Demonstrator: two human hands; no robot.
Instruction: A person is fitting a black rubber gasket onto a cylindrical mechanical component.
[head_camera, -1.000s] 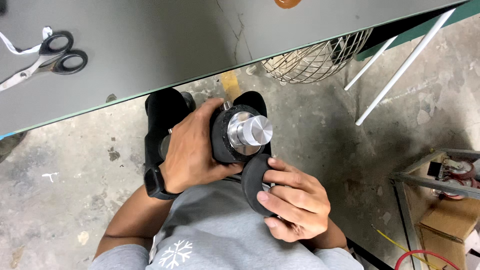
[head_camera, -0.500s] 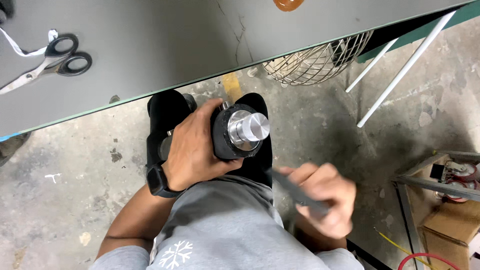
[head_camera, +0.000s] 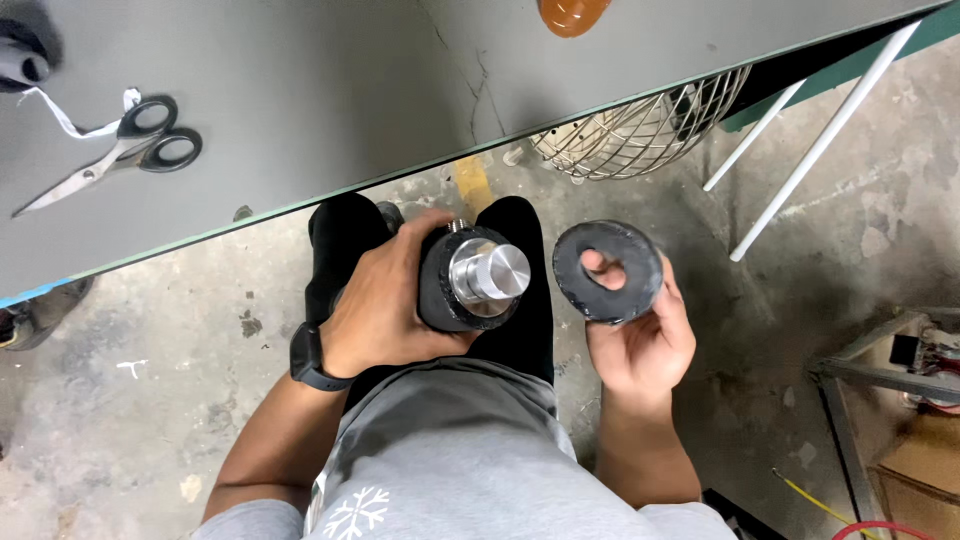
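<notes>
Looking straight down at someone sitting at the edge of a dark grey worktop (head_camera: 330, 90), which has a thin crack running through it near the middle. The left hand (head_camera: 385, 305) is wrapped around a black cylindrical part (head_camera: 445, 290) resting on the lap, fingers curled round its side, and a shiny metal hub (head_camera: 490, 278) sticks out of its face. There's a black watch (head_camera: 308, 356) on that wrist. The right hand (head_camera: 640, 335) is held out to the side with a flat black rubber ring (head_camera: 608, 270) pinched at its lower edge, one fingertip showing through the centre hole. The ring sits just beside the cylinder, not touching it.

On the worktop, well off to the left, lies a pair of black-handled scissors (head_camera: 115, 155) with a white strip tied to them, and something orange (head_camera: 573, 14) peeks in at the top edge. Under it, the floor is stained, patchy concrete (head_camera: 150, 400). A wire mesh basket (head_camera: 640, 135) sits under the worktop edge, with white metal legs (head_camera: 815, 150) slanting beside it and cardboard (head_camera: 925, 465) at the far right.
</notes>
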